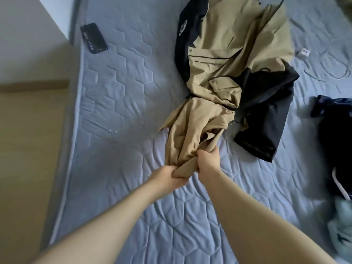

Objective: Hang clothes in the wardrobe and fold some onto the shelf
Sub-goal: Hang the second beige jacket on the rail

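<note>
Both hands grip the near end of the tan-and-black jacket [224, 73], which lies bunched on the mattress [123, 92]. The left hand [171, 178] and right hand [207, 161] curl into the cloth, fingertips hidden in its folds. Dark clothes [335, 130] and a pale garment [342, 225] are cut off at the right edge. A blurred phone [94, 38] lies near the mattress's left edge.

We can read no text. At ten o'clock a black case [94, 38] on the mattress [123, 92] carries a row of pale marks, too small to read. At two o'clock a white tag [304, 52] shows a blurred purple mark. The pale emblem [183, 28] on the jacket [224, 54] is illegible.
</note>
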`<state>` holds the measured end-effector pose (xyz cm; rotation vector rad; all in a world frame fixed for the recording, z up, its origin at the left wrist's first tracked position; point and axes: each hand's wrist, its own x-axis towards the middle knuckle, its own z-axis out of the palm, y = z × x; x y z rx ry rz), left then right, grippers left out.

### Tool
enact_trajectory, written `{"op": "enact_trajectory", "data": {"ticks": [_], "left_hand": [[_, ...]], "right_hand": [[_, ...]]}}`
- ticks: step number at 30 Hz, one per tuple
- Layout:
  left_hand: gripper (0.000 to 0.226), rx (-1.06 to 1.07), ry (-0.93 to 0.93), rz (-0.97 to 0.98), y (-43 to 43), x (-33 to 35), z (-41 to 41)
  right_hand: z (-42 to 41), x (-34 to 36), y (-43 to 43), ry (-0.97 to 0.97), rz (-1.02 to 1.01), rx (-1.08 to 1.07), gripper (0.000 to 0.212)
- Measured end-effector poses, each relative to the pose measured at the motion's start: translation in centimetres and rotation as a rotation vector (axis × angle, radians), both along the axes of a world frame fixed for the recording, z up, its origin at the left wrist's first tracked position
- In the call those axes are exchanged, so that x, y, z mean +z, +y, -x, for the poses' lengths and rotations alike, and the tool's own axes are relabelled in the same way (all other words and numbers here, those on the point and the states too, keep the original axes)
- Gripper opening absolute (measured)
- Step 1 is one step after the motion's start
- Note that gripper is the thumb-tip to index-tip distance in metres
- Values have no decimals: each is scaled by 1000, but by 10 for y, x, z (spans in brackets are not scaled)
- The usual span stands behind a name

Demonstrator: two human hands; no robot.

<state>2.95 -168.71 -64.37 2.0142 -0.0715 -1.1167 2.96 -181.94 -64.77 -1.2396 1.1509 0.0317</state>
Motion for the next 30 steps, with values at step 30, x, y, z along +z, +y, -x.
{"op": "enact_trajectory", "data": {"ticks": [30], "left_hand": [[28, -46, -853, 297, 32, 524, -46]], "right_hand": [[5, 556, 17, -631, 409, 339, 36]]}}
